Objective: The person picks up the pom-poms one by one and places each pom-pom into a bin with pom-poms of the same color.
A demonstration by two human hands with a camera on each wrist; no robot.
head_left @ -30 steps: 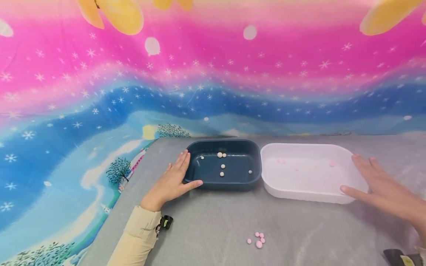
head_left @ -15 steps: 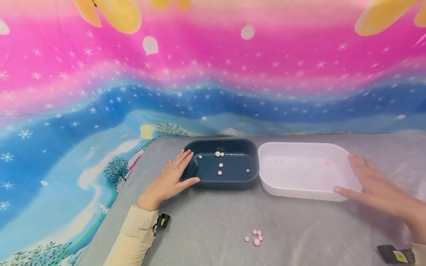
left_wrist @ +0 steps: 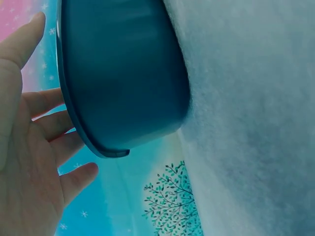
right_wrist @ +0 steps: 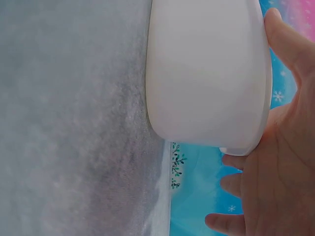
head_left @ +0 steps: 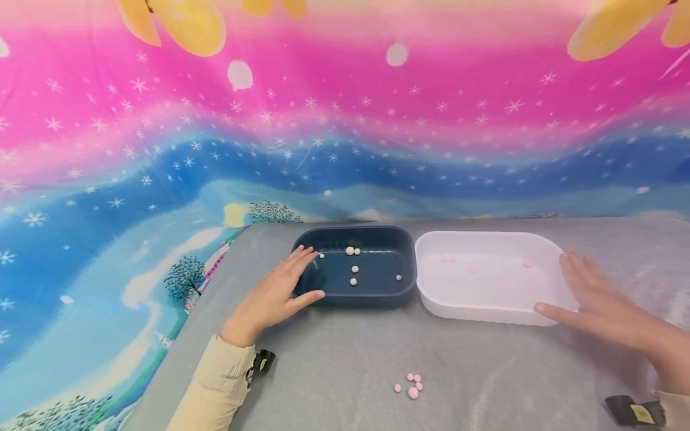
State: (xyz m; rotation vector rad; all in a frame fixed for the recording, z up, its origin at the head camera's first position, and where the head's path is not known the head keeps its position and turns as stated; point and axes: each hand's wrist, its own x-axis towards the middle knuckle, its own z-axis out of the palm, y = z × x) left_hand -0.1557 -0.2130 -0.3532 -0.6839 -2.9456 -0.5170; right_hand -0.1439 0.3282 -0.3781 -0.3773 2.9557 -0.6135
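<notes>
A dark blue tub and a white tub stand side by side on grey cloth, their near ends meeting. My left hand is at the dark tub's left end, fingers spread and straight, fingertips over the rim. In the left wrist view its palm faces the tub wall. At the white tub's right end is my right hand, fingers extended along the rim and thumb at the front corner. Several small white balls lie apart in the dark tub. The white tub holds several pale pink balls.
Several pink balls sit in a loose cluster on the grey cloth in front of the tubs. Behind rises a pink and blue backdrop with snowflakes, which also hangs past the cloth's left edge. Black wrist devices show below the hands.
The whole head view has shifted slightly left. My left fingertips now reach a little farther over the dark tub's rim. The balls keep their places, and the right hand stays at the white tub.
</notes>
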